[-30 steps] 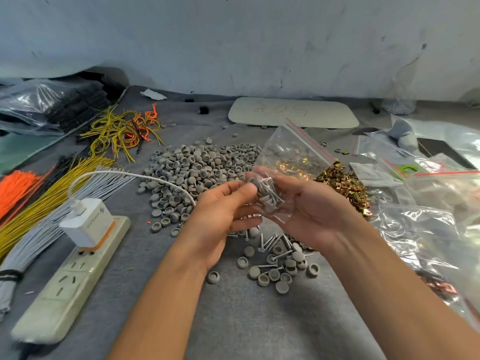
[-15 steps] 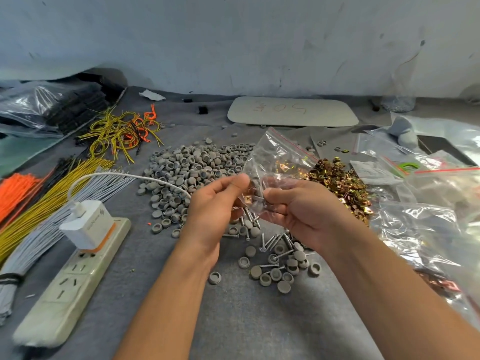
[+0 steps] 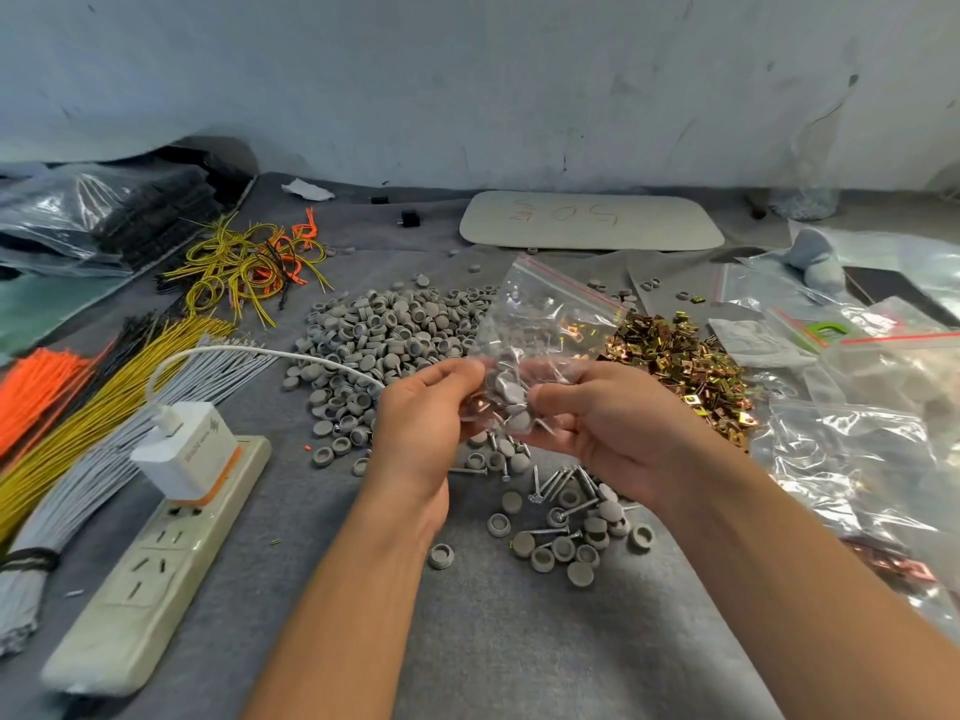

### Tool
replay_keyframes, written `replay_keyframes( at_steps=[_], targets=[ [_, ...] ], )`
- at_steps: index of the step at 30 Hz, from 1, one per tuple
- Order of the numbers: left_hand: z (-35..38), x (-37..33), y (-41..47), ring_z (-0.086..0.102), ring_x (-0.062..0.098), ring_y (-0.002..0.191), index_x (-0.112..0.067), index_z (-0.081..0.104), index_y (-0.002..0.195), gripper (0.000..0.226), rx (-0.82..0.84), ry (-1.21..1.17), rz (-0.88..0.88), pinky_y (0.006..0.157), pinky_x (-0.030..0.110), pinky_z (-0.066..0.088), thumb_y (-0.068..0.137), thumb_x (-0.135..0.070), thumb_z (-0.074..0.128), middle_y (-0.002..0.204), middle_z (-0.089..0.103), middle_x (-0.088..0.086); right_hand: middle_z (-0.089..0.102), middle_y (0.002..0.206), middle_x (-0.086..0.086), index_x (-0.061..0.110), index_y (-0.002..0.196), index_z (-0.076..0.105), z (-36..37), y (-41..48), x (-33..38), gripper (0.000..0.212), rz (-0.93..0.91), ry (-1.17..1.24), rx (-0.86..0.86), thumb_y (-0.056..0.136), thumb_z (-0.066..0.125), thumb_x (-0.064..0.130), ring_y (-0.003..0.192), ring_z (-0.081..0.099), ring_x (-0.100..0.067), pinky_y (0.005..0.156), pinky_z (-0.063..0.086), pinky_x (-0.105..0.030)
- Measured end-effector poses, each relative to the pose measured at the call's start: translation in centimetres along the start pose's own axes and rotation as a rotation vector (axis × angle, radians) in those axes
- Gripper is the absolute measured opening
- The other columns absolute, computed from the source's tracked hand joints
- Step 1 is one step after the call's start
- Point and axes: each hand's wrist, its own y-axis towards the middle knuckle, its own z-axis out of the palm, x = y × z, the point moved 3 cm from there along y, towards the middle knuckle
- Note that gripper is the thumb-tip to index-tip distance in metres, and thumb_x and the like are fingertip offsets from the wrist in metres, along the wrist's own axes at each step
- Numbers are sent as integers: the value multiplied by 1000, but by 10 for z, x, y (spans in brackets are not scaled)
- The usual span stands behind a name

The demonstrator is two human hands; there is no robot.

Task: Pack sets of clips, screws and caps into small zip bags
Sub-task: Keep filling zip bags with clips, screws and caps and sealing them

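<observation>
Head view: the only view. All positions are given relative to the zip bag.
Zip bag [image 3: 540, 324]: held above the worktop [image 3: 493, 641] with its red zip strip uppermost. Grey caps, screws and a few gold clips are bunched in its lower end.
Left hand [image 3: 421, 423]: pinches the lower left of the zip bag between thumb and fingers.
Right hand [image 3: 613, 428]: grips the lower right of the zip bag, thumb on top and fingers curled beneath.
Zip strip: it cannot be told whether it is sealed.
Cap pile [image 3: 395, 335]: on the worktop, behind and left of the zip bag.
Clip pile [image 3: 675, 356]: right of the zip bag.
Loose screws [image 3: 561, 485]: directly below the zip bag, mixed with stray caps.
Risk, puncture: screw points lie against the thin film where both hands squeeze. Excess pressure is likely to pierce or tear it.
Risk, spill: if the strip is unsealed and the zip bag tips, its contents fall among the loose screws below and the set count is lost.
Risk, miscount: the bunched contents hide one another, so a short set may pass unnoticed.
Risk, poor seal: a part riding up into the strip could prevent full closure.
</observation>
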Motion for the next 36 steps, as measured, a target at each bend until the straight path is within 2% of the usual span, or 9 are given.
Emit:
replay_keyframes(
  at_steps=[3,8,13,17,22,25,30,33,36],
  targets=[
    [3,1,-2,73,5,93,-22,79,107,20,115,72,23,84,31,49,92,-32,72,101,79,-9,76,89,-16,-6,101,70,-6,3,0,13,-42,-34,-83,92,62,-13,74,77,-22,61,62,-29],
    [15,-6,-10,75,16,70,-15,78,87,24,83,84,88,62,24,59,78,7,81,81,79,5,74,109,-22,-2,107,74,-18,-5,5,18,-54,-99,-118,90,73,3,80,76,-23,66,61,-27],
    [40,-17,-29,73,14,66,-9,74,90,21,58,5,40,58,24,60,78,6,81,73,77,1,76,104,-19,-5,116,66,-16,-41,7,26,-93,-27,-14,90,72,-3,90,77,-27,72,63,-30],
    [83,-16,-49,74,11,69,-9,76,92,6,275,78,13,58,24,61,88,-5,77,78,79,2,76,85,-8,-1,102,73,-47,-83,16,18,-232,9,-275,85,74,-6,70,74,-17,57,57,-23],
    [147,4,-74,75,17,73,-9,71,108,32,508,154,-138,66,27,64,88,16,67,83,79,7,72,68,-6,8,100,71,-107,-138,19,27,-276,-19,-672,77,77,-7,51,65,-15,44,47,-20],
    [180,20,-83,73,14,73,-3,65,125,42,495,256,-165,67,29,63,86,8,75,86,77,4,78,80,-8,16,122,67,-144,-154,18,45,-270,-228,-891,80,81,11,68,73,-22,67,63,-42],
    [189,27,-91,68,16,110,-31,55,143,58,327,937,414,98,30,54,87,-26,72,126,72,-4,75,122,4,27,127,70,-174,-178,25,43,-147,-912,-1168,84,68,32,116,66,-29,102,50,-40],
    [208,39,-103,52,16,135,-34,53,146,49,560,926,593,110,28,36,98,-34,61,149,55,-6,73,126,-3,28,126,70,-199,-200,31,43,-166,-976,-1297,84,63,19,120,62,-36,104,47,-43],
    [235,64,-115,25,15,152,-33,47,152,48,789,1023,661,124,35,15,104,-34,52,162,38,-5,66,137,-10,22,137,63,-220,-202,29,49,62,-1209,-1149,89,62,22,128,56,-38,108,44,-43]
  ],
)
